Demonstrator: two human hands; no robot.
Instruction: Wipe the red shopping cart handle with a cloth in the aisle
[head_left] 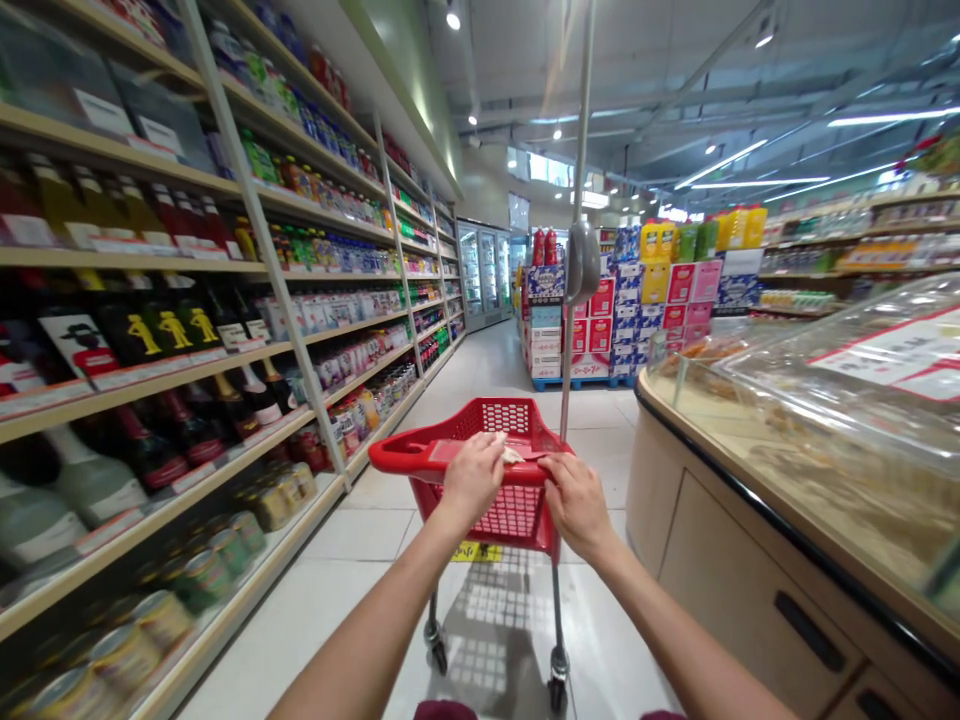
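Observation:
A red plastic shopping cart [480,410] stands right in front of me, its grid basket on thin metal legs with casters. Over the left part of its rear handle bar, my left hand [474,482] is closed. A small crumpled whitish thing [511,453] shows at that hand's fingertips; I cannot tell whether it is tissue or whether the fingers pinch it. My right hand [579,500] grips the bar's right end, fingers curled over the top. A tall metal pole [582,120] rises at the cart's right side, carrying a grey rounded piece.
Shelves [300,275] of bottles and cans line the left side. On the right runs a wooden counter [720,560] with clear covers over food. Stacked boxes [592,335] stand on a blue pallet ahead, and glass-door coolers [484,265] are farther back. Tiled floor [367,540] lies between.

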